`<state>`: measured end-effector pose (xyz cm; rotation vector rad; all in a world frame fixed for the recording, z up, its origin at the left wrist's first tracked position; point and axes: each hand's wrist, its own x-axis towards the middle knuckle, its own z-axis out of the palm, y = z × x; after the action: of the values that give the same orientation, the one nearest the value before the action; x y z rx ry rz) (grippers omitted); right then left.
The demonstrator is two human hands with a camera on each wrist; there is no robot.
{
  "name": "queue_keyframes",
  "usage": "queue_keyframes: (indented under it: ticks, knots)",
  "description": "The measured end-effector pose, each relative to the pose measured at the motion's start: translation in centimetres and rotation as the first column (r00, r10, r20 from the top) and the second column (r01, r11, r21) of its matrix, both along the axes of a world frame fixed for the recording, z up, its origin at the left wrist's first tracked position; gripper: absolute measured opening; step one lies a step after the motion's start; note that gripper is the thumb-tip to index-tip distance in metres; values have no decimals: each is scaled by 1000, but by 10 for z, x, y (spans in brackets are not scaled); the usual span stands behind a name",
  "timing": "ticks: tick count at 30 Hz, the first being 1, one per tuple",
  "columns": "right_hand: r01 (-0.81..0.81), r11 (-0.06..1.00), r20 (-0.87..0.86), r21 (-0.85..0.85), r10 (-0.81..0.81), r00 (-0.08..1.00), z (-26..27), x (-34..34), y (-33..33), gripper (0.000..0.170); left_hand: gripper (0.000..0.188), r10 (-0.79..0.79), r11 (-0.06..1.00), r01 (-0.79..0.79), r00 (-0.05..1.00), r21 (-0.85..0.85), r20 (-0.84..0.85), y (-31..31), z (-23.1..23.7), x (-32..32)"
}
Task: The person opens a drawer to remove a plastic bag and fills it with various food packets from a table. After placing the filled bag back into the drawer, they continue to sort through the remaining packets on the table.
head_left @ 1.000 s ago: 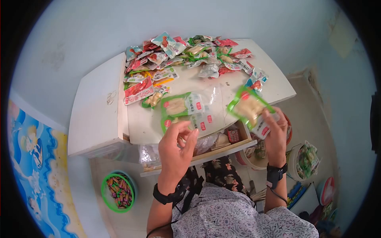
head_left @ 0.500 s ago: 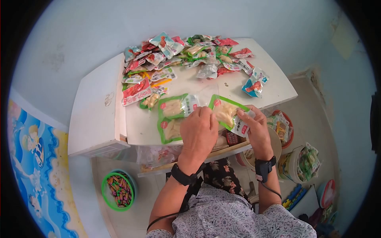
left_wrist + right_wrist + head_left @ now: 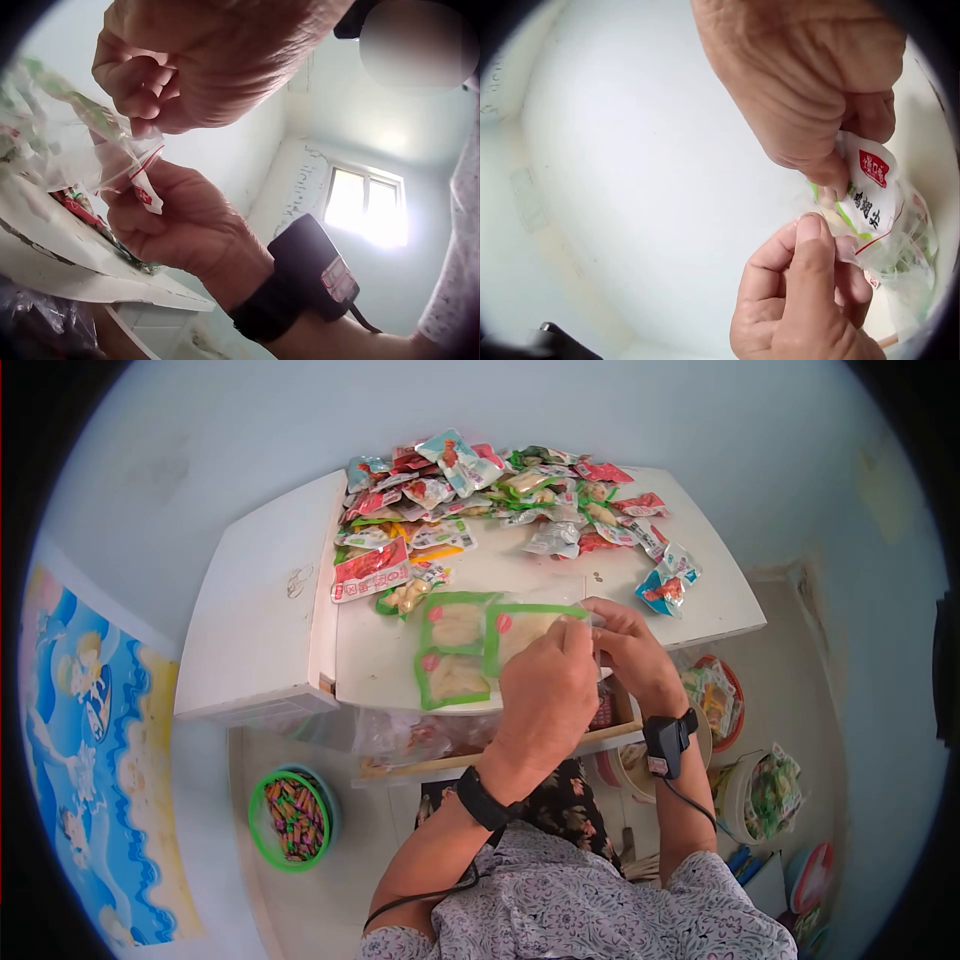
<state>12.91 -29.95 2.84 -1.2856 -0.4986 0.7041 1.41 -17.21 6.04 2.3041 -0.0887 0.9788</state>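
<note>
My left hand [image 3: 550,695] pinches the white printed end of a green-edged food packet [image 3: 508,640], its fingers bent down over it. Beside it, my right hand [image 3: 640,655] holds the edge of a clear plastic bag [image 3: 904,259] with a red line along its mouth, between thumb and fingers. The packet's label [image 3: 874,169] shows a red logo and dark print in the right wrist view. Two more green-edged packets, an upper one [image 3: 455,625] and a lower one [image 3: 455,677], lie left of the held packet over the white table [image 3: 385,670].
A heap of mixed food packets [image 3: 440,500] covers the table's back, and a blue-and-white packet [image 3: 670,582] lies at right. Below the front edge an open drawer [image 3: 460,760] holds clear plastic. On the floor stand a green-rimmed basin [image 3: 298,860] and a bucket of green packets [image 3: 770,800].
The packet held in my right hand has moved left beside the other two, and my left hand has come over and grips its end. My right hand now holds the bag's edge.
</note>
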Motion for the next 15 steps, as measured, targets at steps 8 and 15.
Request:
queue_keyframes:
  ticks: [8,15]
  knots:
    - [-134,962,582,-239,252,773,3,14,36,36,8,-76,997,76,997,3,9,8,-8,0]
    - [109,940,458,-322,54,887,17,-16,31,23,82,144,988,-141,988,66,-56,87,-22,-61]
